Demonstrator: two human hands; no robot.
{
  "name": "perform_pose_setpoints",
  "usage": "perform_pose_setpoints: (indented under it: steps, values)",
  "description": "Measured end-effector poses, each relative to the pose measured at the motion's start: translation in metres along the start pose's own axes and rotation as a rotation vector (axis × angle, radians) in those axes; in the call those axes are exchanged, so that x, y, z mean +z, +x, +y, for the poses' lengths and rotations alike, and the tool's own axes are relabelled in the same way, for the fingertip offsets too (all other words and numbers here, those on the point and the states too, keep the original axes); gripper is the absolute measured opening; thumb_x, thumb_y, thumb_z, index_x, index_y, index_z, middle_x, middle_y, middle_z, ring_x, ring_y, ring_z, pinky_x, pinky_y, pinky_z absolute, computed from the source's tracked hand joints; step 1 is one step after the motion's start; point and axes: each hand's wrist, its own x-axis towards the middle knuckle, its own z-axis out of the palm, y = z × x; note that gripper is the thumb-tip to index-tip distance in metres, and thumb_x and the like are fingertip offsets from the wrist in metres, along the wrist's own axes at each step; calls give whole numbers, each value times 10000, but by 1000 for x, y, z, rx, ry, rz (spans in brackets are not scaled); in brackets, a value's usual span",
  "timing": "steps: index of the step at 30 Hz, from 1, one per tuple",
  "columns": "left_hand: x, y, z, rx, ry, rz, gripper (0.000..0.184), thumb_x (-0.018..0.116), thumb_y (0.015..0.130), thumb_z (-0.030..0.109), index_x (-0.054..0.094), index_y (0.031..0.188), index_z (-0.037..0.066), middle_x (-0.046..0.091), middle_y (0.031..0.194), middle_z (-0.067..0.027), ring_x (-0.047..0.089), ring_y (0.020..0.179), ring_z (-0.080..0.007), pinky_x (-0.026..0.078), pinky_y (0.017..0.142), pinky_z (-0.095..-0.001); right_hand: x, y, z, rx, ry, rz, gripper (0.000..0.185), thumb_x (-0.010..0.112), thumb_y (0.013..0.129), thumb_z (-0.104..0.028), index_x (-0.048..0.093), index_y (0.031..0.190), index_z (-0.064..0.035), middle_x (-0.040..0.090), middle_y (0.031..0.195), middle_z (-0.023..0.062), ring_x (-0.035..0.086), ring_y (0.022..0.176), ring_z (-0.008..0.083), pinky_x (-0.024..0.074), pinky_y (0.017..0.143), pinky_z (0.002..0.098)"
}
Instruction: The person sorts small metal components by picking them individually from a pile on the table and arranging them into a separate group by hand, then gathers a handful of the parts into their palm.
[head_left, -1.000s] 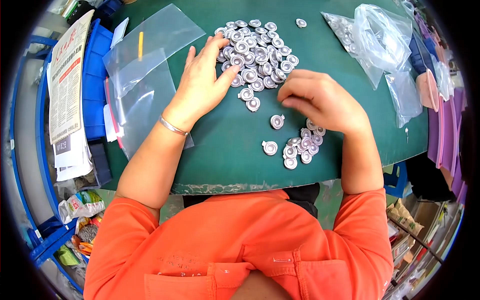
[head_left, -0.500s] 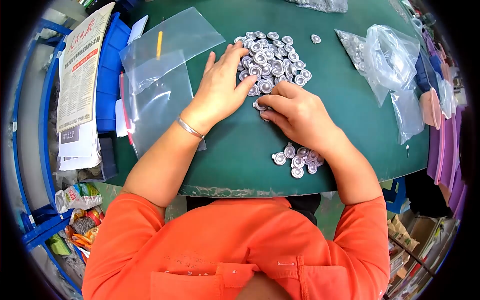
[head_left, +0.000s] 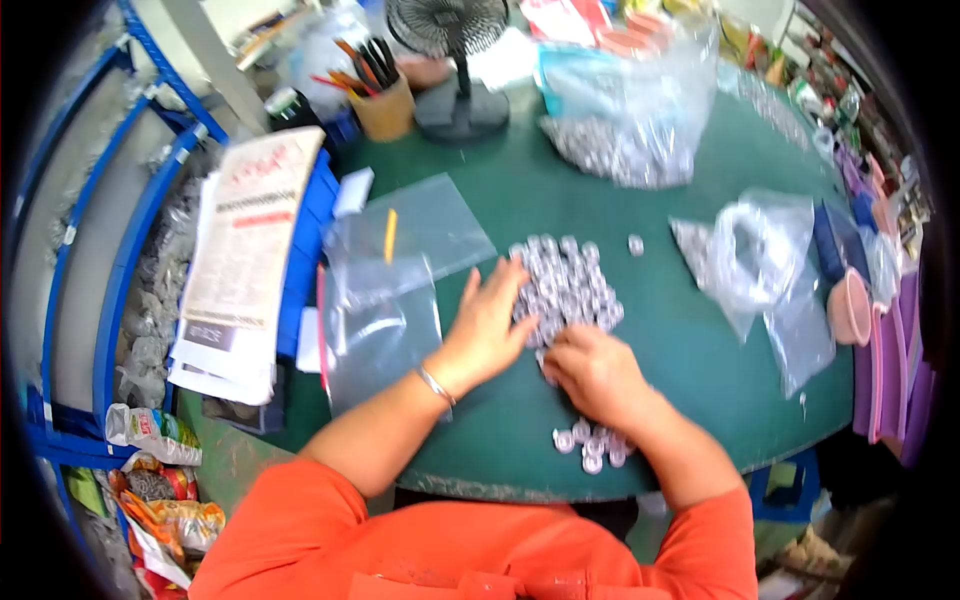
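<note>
A heap of small round silver-grey metal parts [head_left: 568, 285] lies on the green table. My left hand [head_left: 488, 328], with a metal bangle at the wrist, rests at the heap's left edge, fingers spread and fingertips touching the outer parts. At the heap's near edge, my right hand [head_left: 600, 375] has thumb and fingers pinched on a small round metal part [head_left: 545, 366], mostly covered by the fingers. A smaller group of the same parts [head_left: 592, 447] lies nearer my body, below the right wrist. One single part [head_left: 636, 245] sits apart, right of the heap.
Clear plastic bags [head_left: 385, 335] and a yellow strip [head_left: 390, 236] lie left. Newspapers [head_left: 245, 240] rest by a blue bin [head_left: 312, 235]. Behind stand a black fan [head_left: 462, 105], a pen holder [head_left: 385, 112] and a large bag of parts [head_left: 630, 140]. More bags [head_left: 755, 250] lie right.
The camera view has tilted up, bringing the fan, pen holder and large bag into sight. Both hands stay at about the same places by the heap.
</note>
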Motion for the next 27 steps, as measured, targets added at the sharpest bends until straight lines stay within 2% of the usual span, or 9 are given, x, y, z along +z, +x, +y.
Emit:
perform_pose_setpoints:
  steps: [7, 13, 16, 21, 23, 27]
  values:
    - [-1, -1, 2, 11, -36, 8, 515, 650, 874, 215, 435, 1304, 29, 384, 1464, -232, 351, 1373, -403, 203, 1129, -564, -2, 0, -3, 8, -48, -73, 187, 696, 785, -161, 582, 870, -39, 581, 930, 111, 597, 834, 299, 504, 698, 400]
    - [-2, -1, 5, 9, -28, 22, 483, 646, 870, 219, 458, 1265, 14, 405, 1439, -242, 369, 1359, -396, 228, 1116, -567, -15, 1, -1, -4, 99, 140, 169, 703, 798, -41, 557, 881, -25, 593, 905, 132, 613, 764, 328, 521, 629, 380]
    - [-2, 0, 3, -6, -31, -4, 498, 641, 884, 222, 419, 1289, 36, 363, 1483, -219, 336, 1383, -397, 203, 1132, -560, -23, -6, 3, 147, 204, 86, 200, 704, 786, -22, 579, 941, -11, 598, 869, 134, 618, 741, 321, 517, 627, 374]
    - [-3, -1, 5, -17, -55, -13, 497, 635, 889, 228, 414, 1291, 38, 360, 1489, -207, 317, 1394, -392, 191, 1137, -561, -32, -5, 1, 93, 174, 69, 147, 708, 783, -46, 655, 920, -44, 605, 864, 105, 625, 734, 297, 521, 629, 370]
    - [-2, -1, 4, -17, -58, -11, 498, 634, 888, 230, 413, 1292, 39, 358, 1490, -207, 315, 1395, -391, 189, 1137, -561, -35, -7, 1, 61, 46, -73, 73, 709, 789, -84, 677, 846, -53, 611, 870, 91, 632, 741, 283, 529, 643, 364]
    - [2, -2, 1, 16, -41, 34, 501, 637, 874, 226, 438, 1282, 14, 389, 1454, -239, 361, 1364, -395, 220, 1122, -560, -36, -9, -1, 63, -14, -154, 98, 720, 784, -118, 693, 849, -50, 614, 876, 91, 640, 760, 280, 534, 656, 360]
